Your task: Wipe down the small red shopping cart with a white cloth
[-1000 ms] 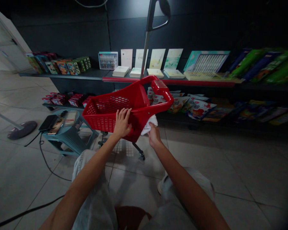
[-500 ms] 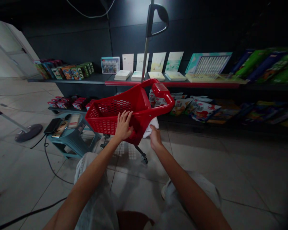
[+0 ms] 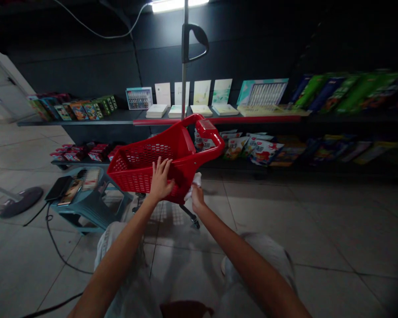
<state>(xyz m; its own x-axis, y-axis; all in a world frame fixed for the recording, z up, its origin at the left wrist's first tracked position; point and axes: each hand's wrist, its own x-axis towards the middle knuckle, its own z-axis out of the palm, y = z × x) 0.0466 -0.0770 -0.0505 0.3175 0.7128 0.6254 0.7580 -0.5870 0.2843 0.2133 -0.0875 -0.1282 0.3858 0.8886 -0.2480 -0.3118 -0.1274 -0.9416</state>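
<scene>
head view: from the cloth [image 3: 195, 180] gripped in my right hand [image 3: 198, 198], the red cart basket [image 3: 180, 173] stretches left past my spread left hand [image 3: 160, 182].

Bare forearms [image 3: 124, 249], pale grey-blue trousers [image 3: 137, 282]

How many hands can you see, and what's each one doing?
2. The left hand is spread on the side of the red cart; the right hand holds a white cloth close to the cart. No other hands show.
</scene>
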